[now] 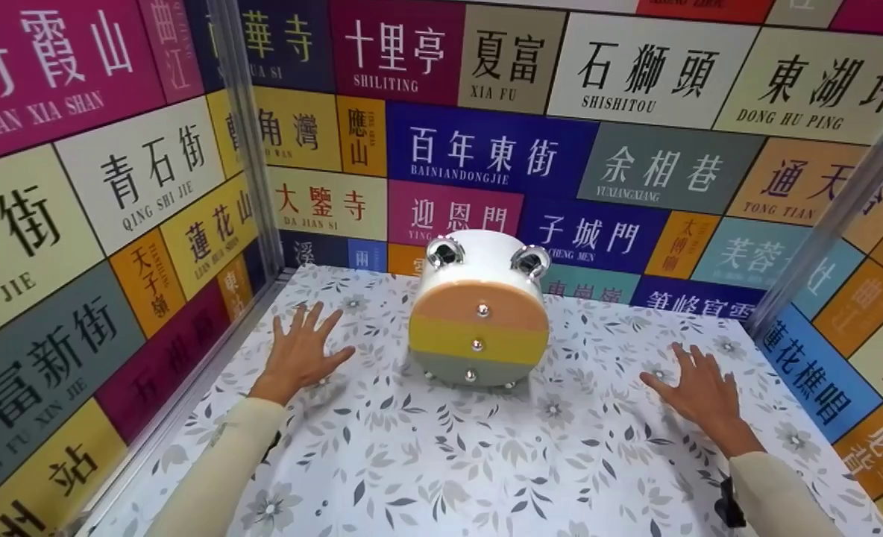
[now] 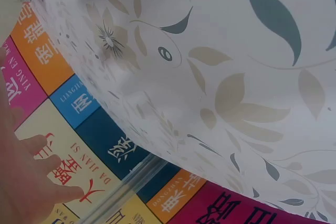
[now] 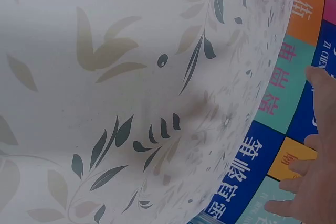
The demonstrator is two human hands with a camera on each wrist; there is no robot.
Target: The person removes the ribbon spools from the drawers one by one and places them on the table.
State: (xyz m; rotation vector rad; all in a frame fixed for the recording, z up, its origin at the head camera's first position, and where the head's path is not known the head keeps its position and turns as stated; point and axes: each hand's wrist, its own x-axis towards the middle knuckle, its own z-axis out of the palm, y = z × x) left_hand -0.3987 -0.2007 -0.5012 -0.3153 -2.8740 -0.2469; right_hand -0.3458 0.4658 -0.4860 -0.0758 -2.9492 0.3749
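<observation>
A rounded white object [image 1: 479, 250] stands upright on the table, its front striped orange, yellow and grey-green. Three silver knobs run down that front, and two silver rings rise at its top like eyes. To its left, apart from it, my left hand [image 1: 301, 350] has its fingers spread over the tabletop. My right hand [image 1: 699, 391] is likewise spread on the other side, farther from the object. Neither hand holds anything. In the wrist views, parts of the left hand [image 2: 31, 177] and right hand [image 3: 315, 166] show at the outer edges.
A white cloth with a grey leaf and flower print covers the table [image 1: 441, 462]. Colourful panels with Chinese place names form the back wall [image 1: 486, 149] and both sides. Clear corner posts [image 1: 251, 134] stand at the left and right back corners.
</observation>
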